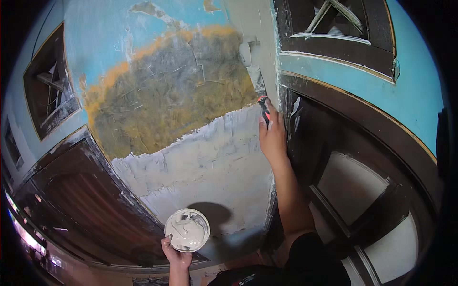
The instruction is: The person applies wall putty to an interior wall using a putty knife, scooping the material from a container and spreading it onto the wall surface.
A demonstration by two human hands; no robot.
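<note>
My right hand (273, 138) is wrapped round the red-and-black handle of a putty knife (257, 78). Its smeared blade lies against the wall beside the dark door frame, just below a thick dab of wet putty (245, 54). Low in front of me, my left hand (177, 252) grips a round tub (187, 229) by its near side. Pale, creamy putty fills the tub, and some is smeared on its inner wall. Smooth whitish filler (191, 167) covers the lower wall. Above it is a rough grey-brown bare patch (176, 86) with an orange edge.
A dark wooden door (353, 181) with pale panels stands at the right, under a vent frame (329, 28). Another dark door (90, 200) and a vent opening (50, 83) are at the left. Blue paint (95, 38) peels above the bare patch.
</note>
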